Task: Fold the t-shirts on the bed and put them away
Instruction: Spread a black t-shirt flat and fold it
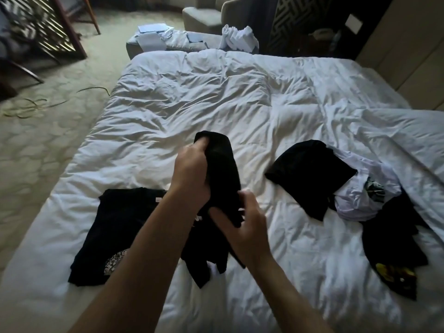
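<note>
Black t-shirt [219,164] lifted over the bed [192,92], near its foot edge. Left hand [192,174] grips the bunched top, fingers curled round cloth; right hand [245,219] pinches lower fabric, likely hunting for a hem or seam to spread it flat for folding. Flat black shirt [120,224] lies left of the held one; unfolded pile [355,188] lies right, waiting.
</note>
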